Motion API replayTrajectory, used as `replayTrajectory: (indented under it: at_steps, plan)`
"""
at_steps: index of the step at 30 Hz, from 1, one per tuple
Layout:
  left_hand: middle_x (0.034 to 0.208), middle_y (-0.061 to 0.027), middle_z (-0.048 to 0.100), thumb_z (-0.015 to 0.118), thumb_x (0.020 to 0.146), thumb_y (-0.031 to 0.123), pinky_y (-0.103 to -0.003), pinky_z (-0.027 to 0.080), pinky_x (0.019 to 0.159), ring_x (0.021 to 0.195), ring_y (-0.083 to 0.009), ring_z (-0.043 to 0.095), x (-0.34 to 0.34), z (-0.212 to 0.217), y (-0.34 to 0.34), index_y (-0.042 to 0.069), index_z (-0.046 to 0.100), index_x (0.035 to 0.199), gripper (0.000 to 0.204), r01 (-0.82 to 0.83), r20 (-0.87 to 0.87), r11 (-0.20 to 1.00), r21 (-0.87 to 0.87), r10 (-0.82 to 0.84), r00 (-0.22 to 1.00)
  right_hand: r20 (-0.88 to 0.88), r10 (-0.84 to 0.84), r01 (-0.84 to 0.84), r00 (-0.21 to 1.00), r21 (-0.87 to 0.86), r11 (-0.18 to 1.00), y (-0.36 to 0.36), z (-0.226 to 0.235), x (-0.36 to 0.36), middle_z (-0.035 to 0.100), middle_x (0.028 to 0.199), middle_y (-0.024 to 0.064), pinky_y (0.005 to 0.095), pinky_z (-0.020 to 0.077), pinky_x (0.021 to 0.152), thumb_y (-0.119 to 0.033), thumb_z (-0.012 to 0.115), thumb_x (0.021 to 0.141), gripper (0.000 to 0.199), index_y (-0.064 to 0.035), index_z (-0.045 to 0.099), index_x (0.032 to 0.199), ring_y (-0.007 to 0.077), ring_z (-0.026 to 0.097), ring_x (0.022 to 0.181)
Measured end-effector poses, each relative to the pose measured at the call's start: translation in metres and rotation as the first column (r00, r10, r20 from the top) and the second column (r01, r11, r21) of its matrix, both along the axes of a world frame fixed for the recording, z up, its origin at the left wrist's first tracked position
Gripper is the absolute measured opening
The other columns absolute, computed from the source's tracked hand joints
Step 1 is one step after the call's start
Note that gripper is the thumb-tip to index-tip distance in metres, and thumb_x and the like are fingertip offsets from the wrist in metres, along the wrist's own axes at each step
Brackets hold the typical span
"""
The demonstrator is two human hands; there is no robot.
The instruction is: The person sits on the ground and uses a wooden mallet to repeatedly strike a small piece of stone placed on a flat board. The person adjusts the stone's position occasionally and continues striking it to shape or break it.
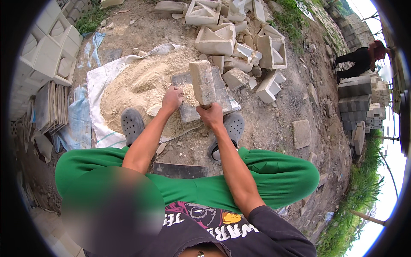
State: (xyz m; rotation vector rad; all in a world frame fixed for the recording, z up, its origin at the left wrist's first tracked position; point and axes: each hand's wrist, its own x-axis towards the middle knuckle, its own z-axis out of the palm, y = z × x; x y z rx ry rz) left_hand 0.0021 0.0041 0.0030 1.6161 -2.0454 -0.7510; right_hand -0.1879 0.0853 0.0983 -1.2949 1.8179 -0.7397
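Note:
My right hand (210, 115) is wrapped round the short handle of a mallet (202, 82), whose long, dusty block head stands over a flat dark slab (187, 114). At the left edge of this slab is my left hand (172, 99), its fingers curled in beside pale crumbs; whatever they pinch is too small to make out. Pale crushed rubble (132, 92) is heaped on a white woven sheet (95, 81), left of and beyond the slab. My feet, in grey clogs (132, 124), flank the work.
Broken cream-coloured hollow blocks (216, 39) lie in a pile beyond the slab. Stacked blocks (53, 38) and thin boards (53, 105) stand at the left. A dark strip (180, 170) lies before me. At far right a person (361, 60) stands near grey block stacks (355, 96).

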Motion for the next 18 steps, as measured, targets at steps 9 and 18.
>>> replayTrajectory:
  at_steps: [9, 18]
  plan:
    - [0.093, -0.0174, 0.065, 0.07, 0.08, 0.013, -0.044, 0.052, 0.08, 0.089, -0.0348, 0.064, -0.008, -0.008, 0.013, 0.01, 0.078, 0.095, 0.017, -0.085, -0.059, 0.996, 0.029, 0.087, 0.995, -0.103, 0.016, 0.021, 0.995, 0.354, 0.935, 0.015, -0.037, 0.011, 0.071, 0.092, 0.0242, 0.0446, 0.0532, 0.083, -0.03, 0.07, 0.072, 0.039, -0.0017, 0.072, 0.099, 0.0406, 0.068, 0.095]
    - [0.088, -0.0212, 0.067, 0.067, 0.081, 0.01, -0.043, 0.052, 0.078, 0.085, -0.0363, 0.066, -0.033, -0.007, 0.003, 0.009, 0.077, 0.095, 0.017, -0.025, -0.136, 0.995, 0.095, 0.038, 0.99, -0.055, -0.103, 0.109, 0.993, 0.113, 0.988, -0.001, -0.006, 0.001, 0.07, 0.071, 0.0119, 0.0387, 0.0542, 0.062, -0.027, 0.073, 0.075, 0.034, 0.0026, 0.068, 0.09, 0.0232, 0.068, 0.059]
